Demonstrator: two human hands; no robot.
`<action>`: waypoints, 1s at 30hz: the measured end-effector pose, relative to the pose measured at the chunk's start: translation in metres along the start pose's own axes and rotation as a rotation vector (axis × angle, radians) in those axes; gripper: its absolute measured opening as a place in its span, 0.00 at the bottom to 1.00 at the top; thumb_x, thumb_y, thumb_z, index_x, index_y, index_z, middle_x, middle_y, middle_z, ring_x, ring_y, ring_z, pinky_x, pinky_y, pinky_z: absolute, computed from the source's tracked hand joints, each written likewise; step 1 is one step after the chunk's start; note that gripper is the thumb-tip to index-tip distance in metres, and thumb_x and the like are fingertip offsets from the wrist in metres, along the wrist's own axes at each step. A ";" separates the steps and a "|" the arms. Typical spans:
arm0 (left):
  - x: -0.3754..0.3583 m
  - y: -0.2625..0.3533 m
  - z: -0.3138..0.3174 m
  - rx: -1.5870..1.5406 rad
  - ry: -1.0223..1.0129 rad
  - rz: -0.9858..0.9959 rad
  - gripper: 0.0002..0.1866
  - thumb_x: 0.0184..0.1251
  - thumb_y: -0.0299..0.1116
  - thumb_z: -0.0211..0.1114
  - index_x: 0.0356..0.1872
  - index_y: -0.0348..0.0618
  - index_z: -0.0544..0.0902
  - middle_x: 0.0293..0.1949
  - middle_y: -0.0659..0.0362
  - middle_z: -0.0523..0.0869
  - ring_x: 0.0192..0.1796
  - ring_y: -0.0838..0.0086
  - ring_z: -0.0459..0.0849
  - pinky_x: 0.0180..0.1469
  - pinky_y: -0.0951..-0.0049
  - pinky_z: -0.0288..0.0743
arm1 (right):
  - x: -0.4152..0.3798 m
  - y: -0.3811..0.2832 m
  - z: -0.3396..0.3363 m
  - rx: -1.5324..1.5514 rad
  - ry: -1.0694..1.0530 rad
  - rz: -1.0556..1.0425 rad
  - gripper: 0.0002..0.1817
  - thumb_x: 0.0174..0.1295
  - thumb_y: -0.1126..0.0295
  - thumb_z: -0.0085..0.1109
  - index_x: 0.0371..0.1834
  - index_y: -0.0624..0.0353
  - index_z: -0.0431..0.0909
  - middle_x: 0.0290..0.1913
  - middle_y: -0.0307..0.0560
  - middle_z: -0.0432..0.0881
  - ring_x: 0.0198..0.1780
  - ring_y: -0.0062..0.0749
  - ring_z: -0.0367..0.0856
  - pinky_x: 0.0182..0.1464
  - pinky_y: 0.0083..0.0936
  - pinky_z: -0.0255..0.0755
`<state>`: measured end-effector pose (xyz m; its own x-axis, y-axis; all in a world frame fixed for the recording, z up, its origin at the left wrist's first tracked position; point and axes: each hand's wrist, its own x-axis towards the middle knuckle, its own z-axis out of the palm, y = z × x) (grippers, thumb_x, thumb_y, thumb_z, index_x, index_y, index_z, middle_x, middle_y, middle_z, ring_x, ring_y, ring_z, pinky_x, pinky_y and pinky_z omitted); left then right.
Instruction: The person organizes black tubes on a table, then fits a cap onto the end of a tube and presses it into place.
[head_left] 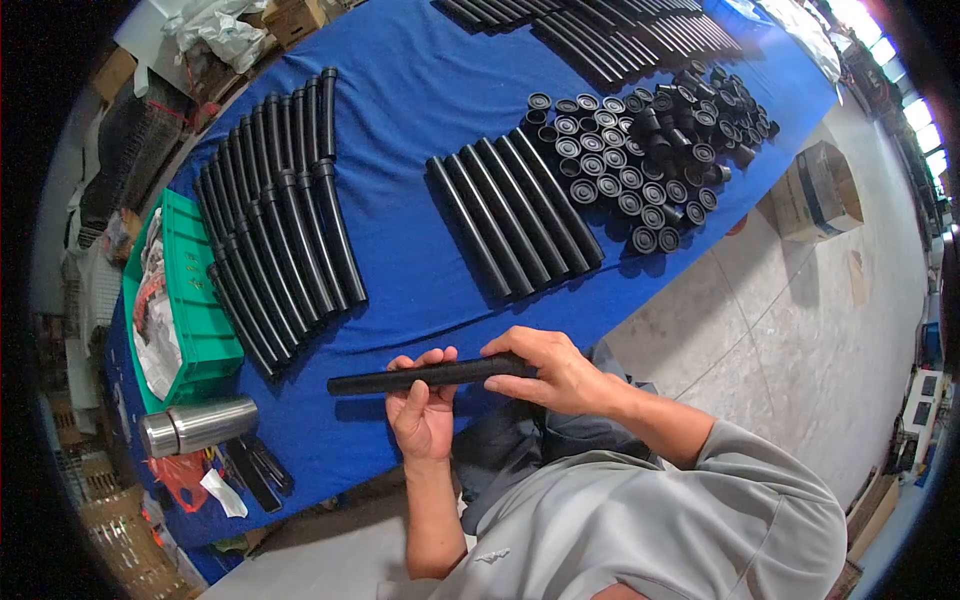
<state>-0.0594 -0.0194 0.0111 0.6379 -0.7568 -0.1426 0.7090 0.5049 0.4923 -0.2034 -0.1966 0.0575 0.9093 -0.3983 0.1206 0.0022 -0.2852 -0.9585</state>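
A straight black tube (370, 382) lies crosswise between my two hands, above the near edge of the blue-covered table. My left hand (424, 412) is closed around its middle, thumb below and fingers above. At the tube's right end, my right hand (548, 370) grips it and covers that end. Beyond my hands, several loose black tubes (515, 218) lie side by side in a slanted row. Round black caps (608, 162) are spread and heaped just right of that row.
Capped black tubes (275, 215) fan out at the left. A green bin (205, 315) holding white material stands beside them, with a steel flask (205, 425) in front. More tubes (600, 35) fill the table's far end. A cardboard box (818, 192) sits on the floor at right.
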 end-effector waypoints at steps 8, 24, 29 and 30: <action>0.000 -0.001 -0.003 -0.002 -0.003 0.027 0.18 0.72 0.23 0.67 0.60 0.44 0.76 0.60 0.42 0.84 0.68 0.46 0.80 0.68 0.46 0.82 | 0.006 0.012 0.004 0.021 -0.035 -0.063 0.21 0.65 0.65 0.71 0.55 0.65 0.79 0.42 0.58 0.83 0.44 0.54 0.84 0.45 0.40 0.78; -0.001 -0.002 0.000 0.069 0.026 0.035 0.16 0.72 0.23 0.68 0.57 0.44 0.75 0.56 0.42 0.85 0.65 0.46 0.83 0.64 0.46 0.86 | -0.002 0.019 0.012 -0.030 0.036 -0.139 0.19 0.67 0.67 0.70 0.56 0.64 0.78 0.43 0.57 0.82 0.44 0.53 0.82 0.46 0.40 0.76; 0.000 -0.001 0.000 0.054 0.020 0.007 0.17 0.70 0.23 0.70 0.55 0.47 0.76 0.56 0.43 0.86 0.67 0.45 0.81 0.66 0.44 0.83 | 0.002 0.016 0.009 -0.013 0.018 -0.095 0.18 0.64 0.67 0.72 0.54 0.62 0.81 0.41 0.55 0.82 0.42 0.50 0.84 0.45 0.38 0.78; 0.000 0.000 0.001 0.041 0.023 -0.001 0.17 0.70 0.22 0.69 0.55 0.47 0.76 0.57 0.43 0.86 0.67 0.45 0.81 0.66 0.44 0.83 | 0.004 0.016 0.006 -0.001 -0.006 -0.072 0.19 0.63 0.67 0.74 0.54 0.62 0.81 0.41 0.55 0.83 0.42 0.49 0.85 0.45 0.37 0.78</action>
<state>-0.0603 -0.0199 0.0118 0.6444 -0.7472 -0.1624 0.6970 0.4866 0.5268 -0.1974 -0.1978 0.0411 0.9094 -0.3712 0.1875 0.0670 -0.3141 -0.9470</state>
